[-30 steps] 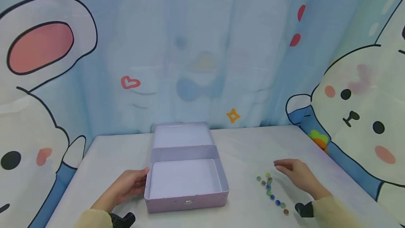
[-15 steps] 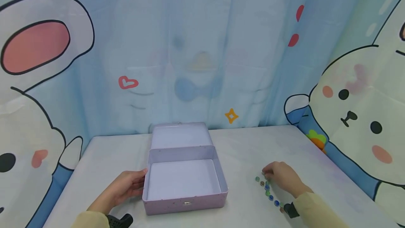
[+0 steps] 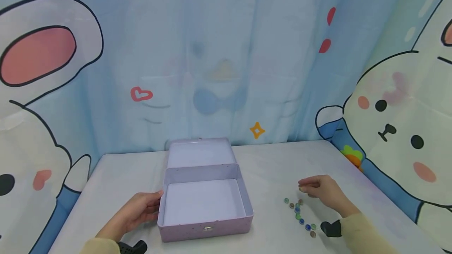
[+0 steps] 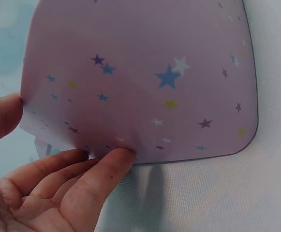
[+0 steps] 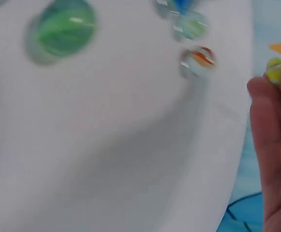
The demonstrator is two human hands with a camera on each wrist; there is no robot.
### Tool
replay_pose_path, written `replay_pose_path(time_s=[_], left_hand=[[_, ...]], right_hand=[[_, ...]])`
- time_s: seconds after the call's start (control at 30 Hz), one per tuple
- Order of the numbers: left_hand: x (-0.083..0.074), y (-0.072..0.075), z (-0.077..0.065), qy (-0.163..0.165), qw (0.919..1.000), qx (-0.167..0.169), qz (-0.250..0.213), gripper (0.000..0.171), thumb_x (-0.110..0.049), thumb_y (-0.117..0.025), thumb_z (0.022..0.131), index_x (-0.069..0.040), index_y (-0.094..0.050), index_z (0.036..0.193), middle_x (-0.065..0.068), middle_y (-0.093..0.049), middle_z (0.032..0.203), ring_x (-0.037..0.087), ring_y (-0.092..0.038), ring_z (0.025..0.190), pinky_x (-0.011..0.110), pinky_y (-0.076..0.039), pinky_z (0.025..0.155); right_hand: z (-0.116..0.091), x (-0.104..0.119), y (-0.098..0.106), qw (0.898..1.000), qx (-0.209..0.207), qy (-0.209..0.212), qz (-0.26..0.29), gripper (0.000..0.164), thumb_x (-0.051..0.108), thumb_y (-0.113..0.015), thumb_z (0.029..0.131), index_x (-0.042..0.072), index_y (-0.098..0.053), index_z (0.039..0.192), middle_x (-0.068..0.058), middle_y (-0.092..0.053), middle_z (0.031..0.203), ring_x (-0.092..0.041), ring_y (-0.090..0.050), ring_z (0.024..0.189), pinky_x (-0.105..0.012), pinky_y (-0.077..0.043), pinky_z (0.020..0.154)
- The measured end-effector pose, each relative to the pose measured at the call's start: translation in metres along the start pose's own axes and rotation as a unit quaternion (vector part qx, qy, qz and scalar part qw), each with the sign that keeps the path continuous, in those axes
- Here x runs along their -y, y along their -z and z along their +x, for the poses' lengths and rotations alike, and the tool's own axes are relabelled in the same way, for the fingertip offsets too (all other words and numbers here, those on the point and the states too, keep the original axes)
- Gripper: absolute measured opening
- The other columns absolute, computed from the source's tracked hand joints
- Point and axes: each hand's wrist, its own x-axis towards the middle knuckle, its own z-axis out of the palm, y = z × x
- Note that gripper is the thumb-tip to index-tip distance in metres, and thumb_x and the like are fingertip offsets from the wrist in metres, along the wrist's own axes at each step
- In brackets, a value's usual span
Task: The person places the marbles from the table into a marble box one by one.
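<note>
A lilac tin box (image 3: 206, 228) stands on the table with its hinged lid (image 3: 201, 153) tipped back, and nothing shows inside. My left hand (image 3: 139, 210) grips the box's left side; in the left wrist view the thumb (image 4: 2, 118) meets one edge and fingertips touch the star-printed wall (image 4: 179, 111). My right hand (image 3: 326, 192) is raised over the table, pinching a yellow marble (image 5: 274, 71) between thumb and finger. Just below that hand lies a loose line of several glass marbles (image 3: 298, 216), green, blue and brownish. One with red and orange swirls (image 5: 201, 61) shows in the right wrist view.
A white cloth covers the table (image 3: 275, 171). Behind it hangs a blue curtain (image 3: 226, 50) printed with cartoon rabbits, close to the table's back edge. Between the box and the marbles runs a strip of white cloth.
My right hand came down to the far end of the marble line, then rose back a little with the yellow marble pinched. The left hand stays at the box.
</note>
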Motion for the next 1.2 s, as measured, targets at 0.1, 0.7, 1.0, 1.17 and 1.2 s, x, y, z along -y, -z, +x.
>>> replay_pose_path(time_s=[0.1,0.7,1.0,1.17,1.2], left_hand=[[0.0,0.003,-0.001,0.003,1.0,-0.006,0.001,0.062,-0.032,-0.052,0.106,0.018,-0.045,0.141,0.036,-0.053,0.142,0.036,-0.061,0.125,0.049,-0.057,0.098],[0.006,0.012,-0.005,-0.022,0.9994,-0.004,-0.028,0.059,-0.028,-0.052,0.106,0.021,-0.045,0.139,0.036,-0.058,0.136,0.036,-0.064,0.121,0.049,-0.058,0.097],[0.007,0.001,-0.001,-0.02,0.999,-0.01,-0.038,0.057,-0.027,-0.055,0.105,0.02,-0.048,0.136,0.03,-0.066,0.127,0.03,-0.067,0.114,0.048,-0.058,0.096],[0.006,-0.002,-0.001,-0.025,0.9988,-0.011,-0.04,0.056,-0.026,-0.056,0.105,0.02,-0.049,0.135,0.031,-0.065,0.127,0.03,-0.067,0.114,0.049,-0.058,0.096],[0.006,-0.002,-0.001,-0.027,0.9988,-0.007,-0.041,0.056,-0.026,-0.056,0.105,0.02,-0.048,0.135,0.031,-0.065,0.128,0.031,-0.067,0.114,0.049,-0.058,0.096]], right_hand=[[-0.002,0.0,0.01,0.998,0.012,-0.01,0.061,0.042,0.017,-0.07,0.098,-0.007,-0.063,0.132,-0.021,-0.072,0.123,-0.031,-0.072,0.108,-0.034,-0.062,0.085],[0.012,0.056,0.005,0.975,0.061,0.058,0.203,0.058,0.026,-0.071,0.098,-0.008,-0.054,0.141,-0.02,-0.067,0.135,-0.017,-0.072,0.112,-0.028,-0.06,0.091],[0.031,0.114,-0.027,0.967,0.105,0.105,0.207,0.056,0.027,-0.074,0.095,-0.008,-0.059,0.137,-0.022,-0.067,0.133,-0.02,-0.072,0.114,-0.03,-0.06,0.092],[0.039,0.145,-0.049,0.964,0.137,0.13,0.189,0.05,0.023,-0.075,0.094,-0.008,-0.063,0.132,-0.021,-0.071,0.125,-0.022,-0.074,0.109,-0.033,-0.061,0.091],[0.041,0.151,-0.053,0.963,0.143,0.137,0.185,0.048,0.022,-0.075,0.094,-0.007,-0.065,0.131,-0.021,-0.072,0.123,-0.023,-0.074,0.108,-0.034,-0.061,0.091]])
